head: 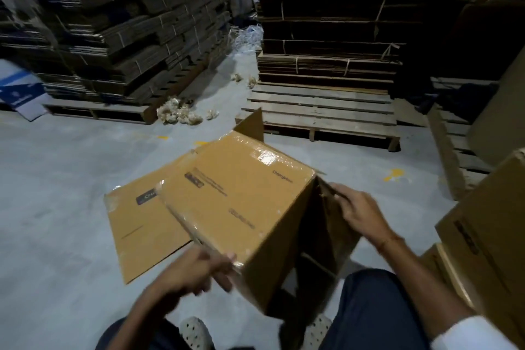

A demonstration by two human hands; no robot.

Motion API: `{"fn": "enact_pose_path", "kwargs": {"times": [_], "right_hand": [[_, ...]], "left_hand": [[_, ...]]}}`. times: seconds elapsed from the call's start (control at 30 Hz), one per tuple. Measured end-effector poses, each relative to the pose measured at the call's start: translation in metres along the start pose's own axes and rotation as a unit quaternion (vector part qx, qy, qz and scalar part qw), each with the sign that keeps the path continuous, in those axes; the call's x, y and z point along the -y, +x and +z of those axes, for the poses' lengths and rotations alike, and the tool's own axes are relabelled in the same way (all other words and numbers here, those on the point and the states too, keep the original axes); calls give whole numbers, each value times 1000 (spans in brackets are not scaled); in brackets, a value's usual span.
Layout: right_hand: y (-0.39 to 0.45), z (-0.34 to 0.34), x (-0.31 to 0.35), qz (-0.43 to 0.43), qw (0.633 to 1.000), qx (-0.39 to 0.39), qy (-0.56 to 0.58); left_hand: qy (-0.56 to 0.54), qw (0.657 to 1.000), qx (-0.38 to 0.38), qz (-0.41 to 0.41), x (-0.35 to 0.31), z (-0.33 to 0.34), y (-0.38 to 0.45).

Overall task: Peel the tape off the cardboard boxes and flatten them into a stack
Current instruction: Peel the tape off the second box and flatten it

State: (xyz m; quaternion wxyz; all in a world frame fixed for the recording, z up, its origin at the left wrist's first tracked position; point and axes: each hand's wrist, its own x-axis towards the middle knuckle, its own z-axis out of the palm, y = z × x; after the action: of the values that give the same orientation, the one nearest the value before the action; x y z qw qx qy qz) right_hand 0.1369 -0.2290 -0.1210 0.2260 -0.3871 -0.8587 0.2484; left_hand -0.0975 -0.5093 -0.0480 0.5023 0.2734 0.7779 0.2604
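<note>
Between two hands [196,267] [360,213], one box [241,202].

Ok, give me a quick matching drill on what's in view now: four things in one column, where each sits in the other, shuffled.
Things:
1. open cardboard box
2. flattened box
3. crumpled tape wads
4. empty wooden pallet

Places:
A. lying flat on the grey floor, partly under the open box
B. held between the left hand and right hand
C. in front of the right-hand tall stack of bundled cardboard
D. on the floor at the corner of the left-hand pallet

Pairs: 1-B, 2-A, 3-D, 4-C
</note>
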Motion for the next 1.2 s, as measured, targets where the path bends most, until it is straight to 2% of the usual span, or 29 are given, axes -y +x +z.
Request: {"fn": "enact_pose_path", "kwargs": {"times": [0.03, 0.1, 0.17, 0.2, 0.27, 0.3, 0.33, 0.4, 0.47, 0.5, 0.6, 0.7, 0.83, 0.93, 1.0, 1.1, 1.2], "right_hand": [[13, -5, -5, 2, 998, 0, -56], [29, -8, -7, 12, 991, -38, -130], [27, -2, 0, 20, 985, -81, -148], [20, 3, 7, 21, 987, -94, -131], [-3, 18, 21, 32, 995, -92, -32], [-15, 24, 29, 53, 995, -77, 34], [-25, 31, 35, 82, 990, -63, 100], [-46, 41, 52, 147, 965, -38, 216], [-72, 51, 74, 205, 930, -3, 305], [-86, 58, 85, 231, 914, 20, 333], [-115, 74, 112, 261, 881, 84, 385], [-110, 62, 115, 240, 871, 77, 421], [-81, 35, 82, 209, 881, 66, 420], [-62, 22, 63, 162, 908, 66, 381], [-58, 18, 58, 141, 927, 34, 347], [-69, 22, 47, 147, 940, -38, 304], [-90, 21, 42, 158, 928, -102, 323]], "left_hand": [[10, 999, 28, 13, 0, 11, -2], [63, 995, 3, 73, 1, 17, 3], [108, 978, -125, 129, -2, 3, 6], [123, 957, -218, 149, -1, -10, 8], [160, 892, -394, 152, 5, -37, 9], [180, 867, -445, 133, 10, -51, 11], [198, 861, -457, 99, 18, -65, 16], [164, 905, -390, 42, 35, -87, 28], [47, 953, -297, 33, 44, -89, 33], [3, 962, -270, 42, 47, -86, 33], [-33, 951, -294, 86, 52, -72, 26], [-8, 939, -323, 119, 55, -57, 8], [30, 944, -305, 124, 59, -24, -16], [45, 954, -278, 99, 63, 1, -19], [65, 954, -278, 93, 64, 14, -14], [108, 930, -337, 98, 60, 28, -9], [159, 904, -381, 107, 54, 34, -10]]}}
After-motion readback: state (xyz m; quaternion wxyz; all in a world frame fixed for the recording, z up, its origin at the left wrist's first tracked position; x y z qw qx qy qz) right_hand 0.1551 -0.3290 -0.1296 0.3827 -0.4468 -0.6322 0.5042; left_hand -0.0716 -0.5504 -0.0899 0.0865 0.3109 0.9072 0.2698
